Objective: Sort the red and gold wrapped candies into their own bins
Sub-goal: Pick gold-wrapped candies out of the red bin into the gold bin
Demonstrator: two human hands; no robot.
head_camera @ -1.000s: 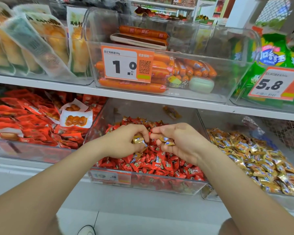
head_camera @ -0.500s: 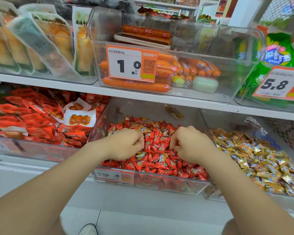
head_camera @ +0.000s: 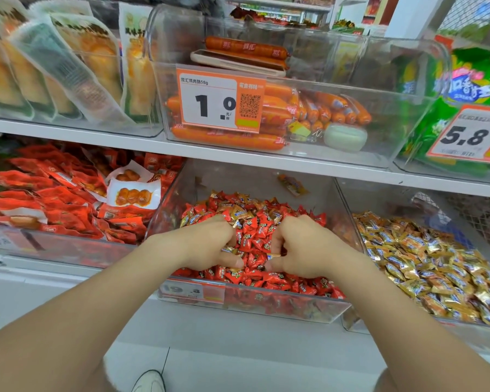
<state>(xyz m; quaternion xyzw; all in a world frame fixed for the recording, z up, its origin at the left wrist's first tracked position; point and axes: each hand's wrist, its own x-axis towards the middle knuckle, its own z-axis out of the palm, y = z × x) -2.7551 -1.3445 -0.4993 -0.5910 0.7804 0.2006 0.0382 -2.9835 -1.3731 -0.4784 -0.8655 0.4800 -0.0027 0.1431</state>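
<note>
Now I am digging both hands into the red bin [head_camera: 170, 205]. My left hand [head_camera: 207, 244] is curling its fingers, knuckles up, down among the red candies [head_camera: 255, 233]; whether they are clamping one I cannot tell. Gold candies [head_camera: 239, 212] are lying mixed in across the back of the heap. My right hand [head_camera: 303, 250] is curling likewise, a gold sliver showing at its fingertips, the grip unclear. These are going to be light, crinkly and slippery, I judge, so I am aiming to pinch each by a crimped wrapper end. The gold bin [head_camera: 385, 196] is sitting just beside, rightward.
</note>
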